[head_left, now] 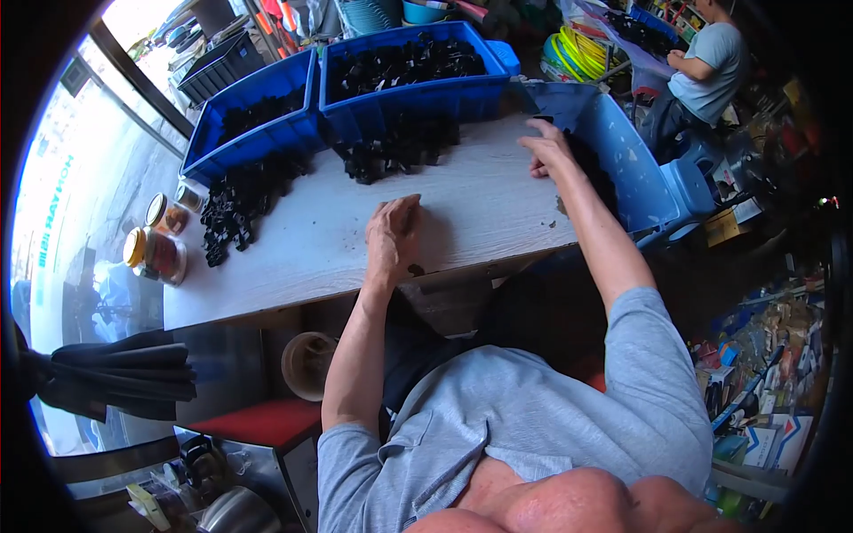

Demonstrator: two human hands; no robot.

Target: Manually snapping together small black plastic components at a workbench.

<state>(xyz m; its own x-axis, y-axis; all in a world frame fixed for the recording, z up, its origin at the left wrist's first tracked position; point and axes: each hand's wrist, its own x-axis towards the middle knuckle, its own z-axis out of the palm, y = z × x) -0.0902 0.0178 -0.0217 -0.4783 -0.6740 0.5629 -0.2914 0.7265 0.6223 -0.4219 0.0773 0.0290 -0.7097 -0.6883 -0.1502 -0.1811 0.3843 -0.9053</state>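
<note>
On the pale wood-grain table [480, 200], my left hand [389, 238] rests near the front edge with its fingers curled in. Whatever it may hold is hidden. My right hand [551, 153] reaches to the table's right end, fingers stretched and apart, with nothing visible in them. Beside it, a light-blue tub [635, 164] contains more black pieces, partly covered by my forearm. Small black parts lie in a middle pile [391, 158] beyond my left hand and a longer left pile [238, 209]. Their exact kind is too small to tell.
Two blue bins of black parts, a wide bin [418, 96] and a left bin [258, 149], line the table's back. Lidded jars [160, 256] stand at the left edge. A blue stool [693, 182] and a seated person [709, 75] are beyond the tub.
</note>
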